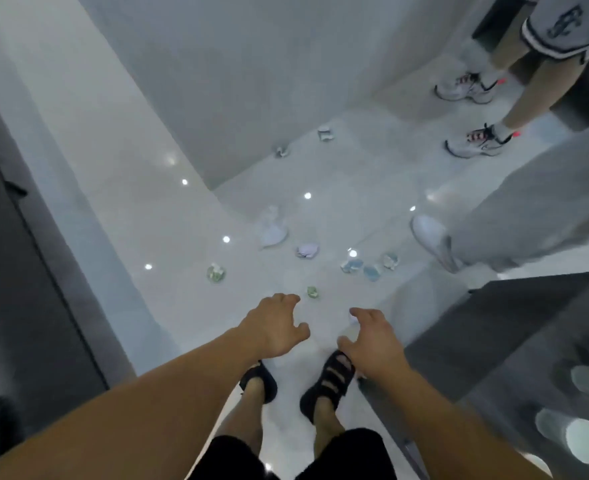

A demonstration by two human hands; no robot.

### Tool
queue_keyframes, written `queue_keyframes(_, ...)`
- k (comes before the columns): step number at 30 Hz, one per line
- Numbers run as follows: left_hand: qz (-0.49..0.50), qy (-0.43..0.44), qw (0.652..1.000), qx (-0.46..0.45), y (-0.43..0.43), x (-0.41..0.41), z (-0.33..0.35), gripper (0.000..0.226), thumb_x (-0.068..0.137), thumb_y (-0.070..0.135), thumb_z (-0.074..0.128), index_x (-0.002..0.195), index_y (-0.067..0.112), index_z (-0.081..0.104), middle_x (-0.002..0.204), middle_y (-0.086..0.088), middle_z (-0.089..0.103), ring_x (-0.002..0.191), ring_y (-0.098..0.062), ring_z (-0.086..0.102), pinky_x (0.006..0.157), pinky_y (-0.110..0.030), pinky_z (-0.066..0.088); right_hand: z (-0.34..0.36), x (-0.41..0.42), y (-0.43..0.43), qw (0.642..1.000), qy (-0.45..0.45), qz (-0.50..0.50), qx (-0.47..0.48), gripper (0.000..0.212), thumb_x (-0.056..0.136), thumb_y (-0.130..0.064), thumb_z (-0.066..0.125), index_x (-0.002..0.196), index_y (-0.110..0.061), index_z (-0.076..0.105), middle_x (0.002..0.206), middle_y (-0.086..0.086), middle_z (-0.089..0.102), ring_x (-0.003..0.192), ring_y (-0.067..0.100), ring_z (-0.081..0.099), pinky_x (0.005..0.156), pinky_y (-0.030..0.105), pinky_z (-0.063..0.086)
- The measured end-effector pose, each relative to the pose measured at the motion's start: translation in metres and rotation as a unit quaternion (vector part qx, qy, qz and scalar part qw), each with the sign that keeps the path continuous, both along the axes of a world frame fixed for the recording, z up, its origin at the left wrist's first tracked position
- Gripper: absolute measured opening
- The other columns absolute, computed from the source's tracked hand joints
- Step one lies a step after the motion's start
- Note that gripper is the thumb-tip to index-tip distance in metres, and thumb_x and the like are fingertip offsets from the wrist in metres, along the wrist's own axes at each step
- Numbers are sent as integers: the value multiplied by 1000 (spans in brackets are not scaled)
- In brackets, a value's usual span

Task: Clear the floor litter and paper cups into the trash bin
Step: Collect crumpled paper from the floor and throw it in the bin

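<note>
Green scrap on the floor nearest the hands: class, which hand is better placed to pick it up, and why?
Left. The green scrap lies just past the fingertips of the left hand, while the right hand hangs farther to the side. Both hands look empty.

Legible text: none; dark emblem on bystander's grey shorts, too blurred to read.

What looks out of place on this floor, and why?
Crumpled litter lies scattered over the glossy white floor: a white wad, blue scraps, a green piece by the left hand, two pieces near the far wall. None belongs there.
</note>
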State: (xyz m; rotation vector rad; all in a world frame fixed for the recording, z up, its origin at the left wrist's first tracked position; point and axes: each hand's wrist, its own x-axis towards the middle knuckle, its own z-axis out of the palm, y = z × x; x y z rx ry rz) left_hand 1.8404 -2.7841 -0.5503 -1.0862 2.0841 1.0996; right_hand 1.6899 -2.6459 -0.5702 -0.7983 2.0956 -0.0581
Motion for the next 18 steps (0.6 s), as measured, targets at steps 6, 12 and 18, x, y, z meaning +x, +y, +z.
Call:
queue_keyframes(6, 3, -26, 999, 45, 7, -53, -184, 67, 92, 48, 49, 149, 22, 26, 153, 0, 29, 135, -20, 35, 107, -34, 31, -194, -53, 9, 996, -19, -64, 51, 64, 89, -34, 61, 146, -19, 36, 146, 9, 35, 128, 28, 40, 106, 39, 37)
queue_keyframes(12, -26, -57, 995, 82, 40, -74, -360, 66, 92, 49, 47, 149, 22, 26, 153, 0, 30, 134, -21, 36, 104, -35, 34, -376, -88, 41, 993, -3, -91, 79, 63, 86, -34, 64, 142, -21, 39, 139, 10, 38, 121, 30, 44, 96, 38, 43)
queue_keyframes(18, -60, -61, 993, 83, 59, -92, -467, 64, 91, 47, 50, 147, 22, 31, 150, -2, 35, 133, -21, 39, 105, -36, 35, -487, -97, 58, 992, 70, -75, 70, 71, 82, -34, 66, 144, -31, 30, 149, 6, 22, 128, 30, 32, 94, 41, 44)
